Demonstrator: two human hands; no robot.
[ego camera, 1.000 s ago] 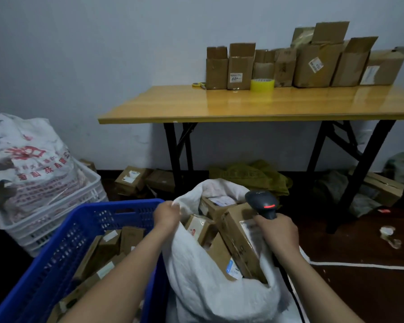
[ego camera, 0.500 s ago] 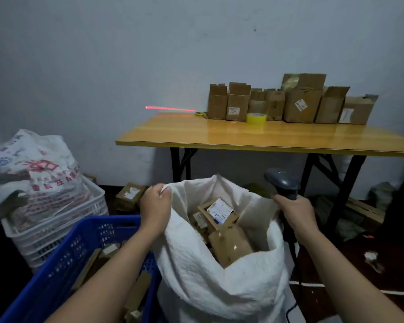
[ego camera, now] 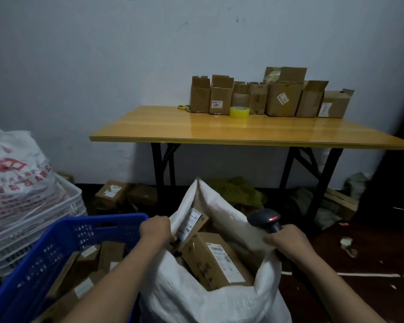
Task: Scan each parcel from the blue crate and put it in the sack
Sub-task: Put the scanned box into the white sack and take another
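So the white sack [ego camera: 196, 297] is sitting at the bottom middle of the frame, with both hands holding its mouth open. The left hand [ego camera: 155, 230] is curling tight around the sack's left rim, right beside the blue crate [ego camera: 63, 231] in the lower left. The right hand [ego camera: 287, 241] is gripping the scanner [ego camera: 265, 220], which is glowing red, and looks to be pinching the sack's right edge too. Brown parcels [ego camera: 216, 259] are lying inside the sack, and more boxes [ego camera: 110, 252] are sitting in the crate.

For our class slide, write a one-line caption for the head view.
Left hand and right hand, with scanner, hold open the white sack of parcels beside the blue crate.
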